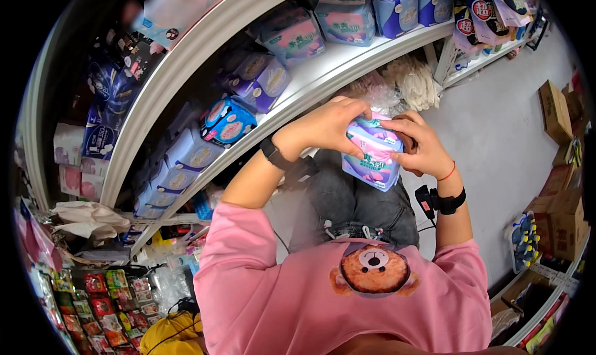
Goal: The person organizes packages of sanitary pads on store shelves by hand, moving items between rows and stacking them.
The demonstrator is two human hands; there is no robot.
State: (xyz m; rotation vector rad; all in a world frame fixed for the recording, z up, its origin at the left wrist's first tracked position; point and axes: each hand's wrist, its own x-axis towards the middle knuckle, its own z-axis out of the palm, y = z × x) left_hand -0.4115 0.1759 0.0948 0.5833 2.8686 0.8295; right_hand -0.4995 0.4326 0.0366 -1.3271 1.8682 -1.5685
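Observation:
Between both hands, above my lap, is a pink and lilac soft pack of sanitary pads (372, 162) with green lettering. My left hand (328, 124) grips its left and upper side, the thumb across the front. On the right side and top edge lie the fingers of my right hand (416, 143). Similar pink and green packs (344, 22) stand on the white metal shelf (321, 82) beyond my hands. Purple packs (263, 82), a bright blue pack (228, 122) and pale blue packs (193, 148) are lined up along the same shelf to the left.
A bundle of whitish gloves (412, 82) and clear plastic lie under the shelf edge. Cardboard boxes (565, 224) and a pack of bottles (525, 241) stand at the right. Small snack packets (102, 304) hang at the lower left, near a yellow bag (172, 334).

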